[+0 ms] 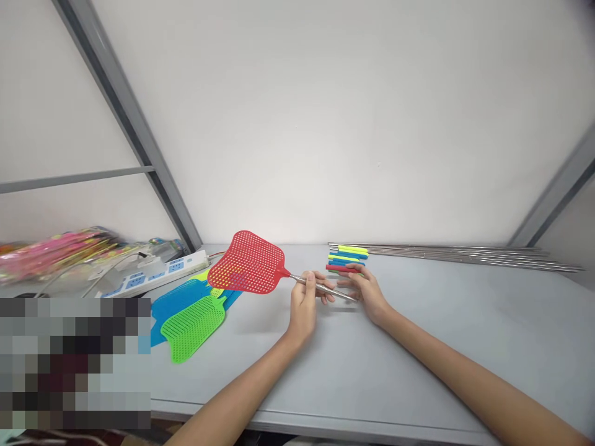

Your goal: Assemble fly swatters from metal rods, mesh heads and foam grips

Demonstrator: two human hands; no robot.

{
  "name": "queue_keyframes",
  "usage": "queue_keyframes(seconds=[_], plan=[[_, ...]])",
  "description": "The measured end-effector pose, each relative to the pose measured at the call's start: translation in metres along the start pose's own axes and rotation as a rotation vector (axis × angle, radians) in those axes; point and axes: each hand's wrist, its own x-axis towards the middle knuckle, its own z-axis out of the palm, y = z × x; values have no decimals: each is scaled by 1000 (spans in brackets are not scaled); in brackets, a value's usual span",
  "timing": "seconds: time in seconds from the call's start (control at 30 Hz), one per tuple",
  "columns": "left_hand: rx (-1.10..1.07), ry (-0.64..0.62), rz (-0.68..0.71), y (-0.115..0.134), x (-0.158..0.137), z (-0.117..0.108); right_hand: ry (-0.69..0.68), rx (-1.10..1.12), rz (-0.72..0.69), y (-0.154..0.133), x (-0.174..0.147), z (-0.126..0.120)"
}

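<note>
Above a grey table (348, 371), your left hand (304, 303) clasps the metal rod (343, 294) of a red fly swatter (253, 263); your right hand (368, 292), loosely curled, is at the rod's end, its hold unclear.

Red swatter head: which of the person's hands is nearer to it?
The left. The left hand holds the metal rod just right of the red swatter head; the right hand is farther away, by the rod's opposite end.

slender bare forearms (446, 359), ungloved left hand (304, 303) and right hand (369, 291)
</note>
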Motion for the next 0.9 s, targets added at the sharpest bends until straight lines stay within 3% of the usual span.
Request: queue_keyframes(seconds=[0.27, 0.53, 0.7, 0.9], plan=[[23, 78, 16, -5, 5, -1, 116, 119, -13, 2, 3, 0], [-63, 221, -67, -14, 17, -14, 196, 174, -34, 5, 2, -1], [-349, 335, -213, -17, 22, -20, 167, 231, -57, 3, 1, -1], [-559, 442, -523, -23, 26, -25, 118, 297, -44, -1, 0, -2]])
